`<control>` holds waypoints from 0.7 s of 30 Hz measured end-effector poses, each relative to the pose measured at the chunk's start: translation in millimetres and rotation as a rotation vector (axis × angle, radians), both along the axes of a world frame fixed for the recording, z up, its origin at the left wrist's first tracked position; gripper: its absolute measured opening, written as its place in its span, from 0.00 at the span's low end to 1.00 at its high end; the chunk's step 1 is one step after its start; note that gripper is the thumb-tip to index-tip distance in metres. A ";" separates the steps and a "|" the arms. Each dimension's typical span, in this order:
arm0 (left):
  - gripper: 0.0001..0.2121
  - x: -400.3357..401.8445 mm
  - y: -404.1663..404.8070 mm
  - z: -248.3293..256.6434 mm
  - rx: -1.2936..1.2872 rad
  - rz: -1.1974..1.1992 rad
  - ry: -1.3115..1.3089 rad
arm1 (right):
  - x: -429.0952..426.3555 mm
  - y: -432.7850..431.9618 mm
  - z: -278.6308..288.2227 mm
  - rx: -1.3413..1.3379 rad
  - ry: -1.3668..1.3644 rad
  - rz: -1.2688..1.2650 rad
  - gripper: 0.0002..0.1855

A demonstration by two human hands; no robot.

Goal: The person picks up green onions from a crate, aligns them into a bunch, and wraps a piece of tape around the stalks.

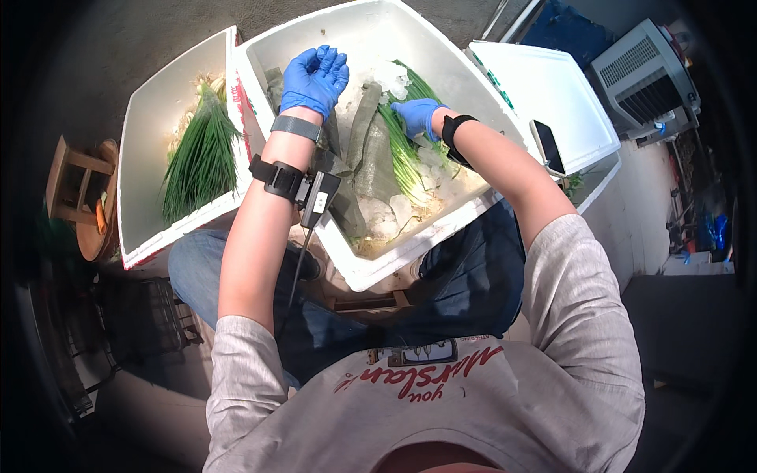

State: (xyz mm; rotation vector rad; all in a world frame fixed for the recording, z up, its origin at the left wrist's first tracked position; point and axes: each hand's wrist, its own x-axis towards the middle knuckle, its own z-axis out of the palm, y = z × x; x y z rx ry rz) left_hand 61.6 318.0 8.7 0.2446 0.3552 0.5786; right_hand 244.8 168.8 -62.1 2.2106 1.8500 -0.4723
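My left hand (315, 81), in a blue glove, is raised over the left part of a white foam box (467, 71), its fingers curled and apart with nothing seen in them. Inside the same box my right hand (419, 117), also gloved in blue, touches a bunch of green onions (404, 159); its fingertips are partly hidden, so a grip cannot be told. Chunks of ice (392, 80) lie around the onions. Grey-green wet wrapping sheets (374, 159) lie to their left. Another bunch of green onions (204, 154) rests in a second foam box (142, 118) at the left.
A white foam lid (550, 88) lies over another box at the right, with a phone (549, 146) at its near edge. Wooden stools (89, 189) stand at the far left. Beyond the lid is a grey appliance with vents (641, 77). A cable (300, 266) hangs from my left forearm's device.
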 end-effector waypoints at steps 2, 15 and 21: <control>0.08 1.8 -2.5 -6.3 -0.005 -0.013 -0.012 | 7.6 -3.5 -1.8 -0.047 -0.034 -0.064 0.32; 0.09 110.4 -68.0 -6.9 1.072 -0.667 0.483 | 172.7 -134.9 116.4 0.380 0.132 -0.605 0.28; 0.09 115.3 -90.3 -83.3 2.141 -1.137 0.432 | 212.6 -137.0 63.2 0.196 -0.184 -0.528 0.23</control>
